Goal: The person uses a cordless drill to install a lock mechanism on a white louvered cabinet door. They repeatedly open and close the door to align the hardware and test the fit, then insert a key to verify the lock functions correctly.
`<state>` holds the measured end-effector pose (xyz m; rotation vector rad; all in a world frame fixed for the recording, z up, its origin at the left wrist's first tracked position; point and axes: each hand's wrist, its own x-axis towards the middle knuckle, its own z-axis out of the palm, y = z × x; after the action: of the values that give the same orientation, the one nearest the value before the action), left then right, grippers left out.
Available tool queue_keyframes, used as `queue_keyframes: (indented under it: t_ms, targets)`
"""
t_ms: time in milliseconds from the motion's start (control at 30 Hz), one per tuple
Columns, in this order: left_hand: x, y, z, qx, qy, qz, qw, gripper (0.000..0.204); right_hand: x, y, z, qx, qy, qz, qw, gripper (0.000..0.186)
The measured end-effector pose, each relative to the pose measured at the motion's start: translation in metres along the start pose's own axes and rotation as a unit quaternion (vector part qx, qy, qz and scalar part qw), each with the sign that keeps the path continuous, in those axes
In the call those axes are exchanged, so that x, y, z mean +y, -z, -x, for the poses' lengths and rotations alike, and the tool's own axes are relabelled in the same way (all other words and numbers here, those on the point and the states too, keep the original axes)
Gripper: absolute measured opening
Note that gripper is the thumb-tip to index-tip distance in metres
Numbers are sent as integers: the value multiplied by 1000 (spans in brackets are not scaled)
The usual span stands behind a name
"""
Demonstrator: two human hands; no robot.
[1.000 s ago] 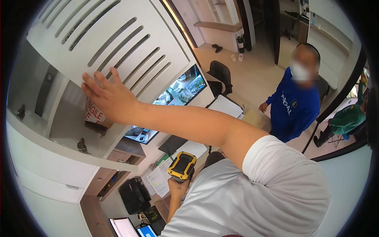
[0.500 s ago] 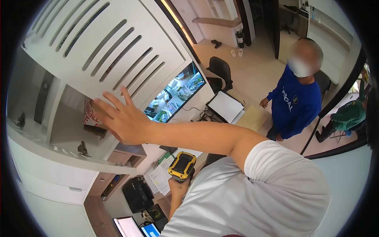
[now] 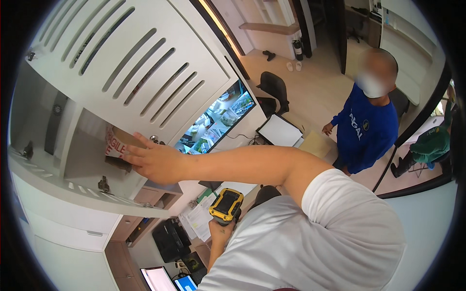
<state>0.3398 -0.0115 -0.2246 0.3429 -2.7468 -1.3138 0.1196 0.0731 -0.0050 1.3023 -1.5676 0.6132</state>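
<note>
My right hand reaches in from the right with its fingers stretched out. It is open, in front of the cabinet's shelf opening, close to the lower edge of a white slatted door panel. The index finger lies beside a small metal fitting on that edge; I cannot tell if it touches. Behind the fingers sits a cardboard box with red-lettered white tape, partly hidden. Lower down, my left hand is closed around a boxy yellow-and-black device; its grip is mostly hidden.
Metal hinges sit on the cabinet frame. A wall screen is beside the door panel. Below are papers, a black printer and a lit display. A person in blue stands at right, near a chair.
My right hand has lowered slightly, its fingers now closer together and overlapping the box. The metal fitting on the door's edge has come into view. My left hand keeps hold of the device.
</note>
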Motion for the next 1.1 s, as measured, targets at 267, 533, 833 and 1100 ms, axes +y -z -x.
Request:
queue_keyframes:
  t_ms: [267, 533, 833, 1100]
  targets:
    - [-1, 3, -1, -12, -38, -3, 999, 31, 42, 5, -12, -114, 58, 54, 990, 29]
    - [-49, -4, 1, -4, -25, -43, 999, 42, -51, 58, -50, 148, -59, -405, 900, 70]
    - [-51, -20, 1, 23, 16, -64, 998, 53, -41, 44, -61, 151, -58, -204, 965, 72]
    - [-56, -17, 13, 27, 32, -55, 998, 51, 4, 33, -59, 174, -169, -134, 961, 60]
